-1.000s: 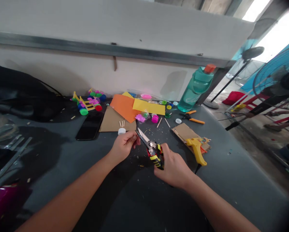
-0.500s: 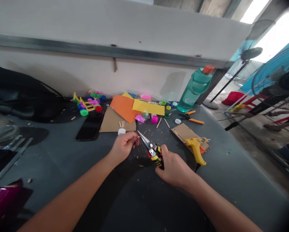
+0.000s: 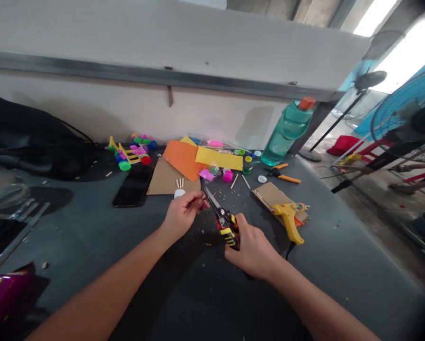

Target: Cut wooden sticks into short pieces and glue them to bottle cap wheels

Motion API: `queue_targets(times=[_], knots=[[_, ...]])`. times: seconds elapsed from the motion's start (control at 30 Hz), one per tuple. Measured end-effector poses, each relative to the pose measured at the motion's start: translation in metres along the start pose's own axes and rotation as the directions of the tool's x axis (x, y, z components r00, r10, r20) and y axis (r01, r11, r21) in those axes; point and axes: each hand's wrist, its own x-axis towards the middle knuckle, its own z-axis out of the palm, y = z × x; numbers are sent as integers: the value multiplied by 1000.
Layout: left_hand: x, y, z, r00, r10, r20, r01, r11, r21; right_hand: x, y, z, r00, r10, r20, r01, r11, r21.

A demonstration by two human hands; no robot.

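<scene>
My right hand [image 3: 253, 246] is wrapped round a pair of scissors [image 3: 221, 213] with black and yellow handles. Their blades point away and to the left, with the tips beside the fingers of my left hand [image 3: 185, 210]. Thumb and fingertips of that hand are pinched together; whatever lies between them is too small to make out. Just behind it a white bottle cap [image 3: 179, 193] is partly hidden. Short wooden sticks [image 3: 180, 183] lie on a cardboard piece [image 3: 163, 182]. Small scraps are scattered on the dark tabletop around the blades.
A yellow glue gun [image 3: 288, 220] rests on cardboard at the right, near orange-handled pliers [image 3: 283, 174] and a green bottle [image 3: 287, 132]. Orange paper [image 3: 184, 158], yellow paper [image 3: 219, 158] and several caps lie at the back. A phone [image 3: 132, 187] and colourful wheeled toys [image 3: 129, 155] are at left.
The scissors have turned slightly, their blades now darker and looking closer together. My right hand has shifted a little left; my left hand stays nearly in place.
</scene>
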Motion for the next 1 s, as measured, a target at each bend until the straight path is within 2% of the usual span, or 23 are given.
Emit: queue_targets(times=[0.23, 0.6, 0.87, 1.0], knots=[[0, -5, -3, 996, 85, 9, -86, 991, 103, 0, 0, 1, 1000, -2, -9, 1, 993, -118], [0, -8, -6, 994, 110, 3, -110, 982, 152, -2, -1, -1, 999, -30, 35, 36, 982, -184], [0, -10, -1, 1000, 17, -2, -17, 999, 27, 1, 0, 3, 1000, -13, 21, 15, 996, -91], [-1, -10, 1, 1000, -8, 14, 9, 996, -83, 8, 2, 2, 994, 104, -17, -104, 994, -44]])
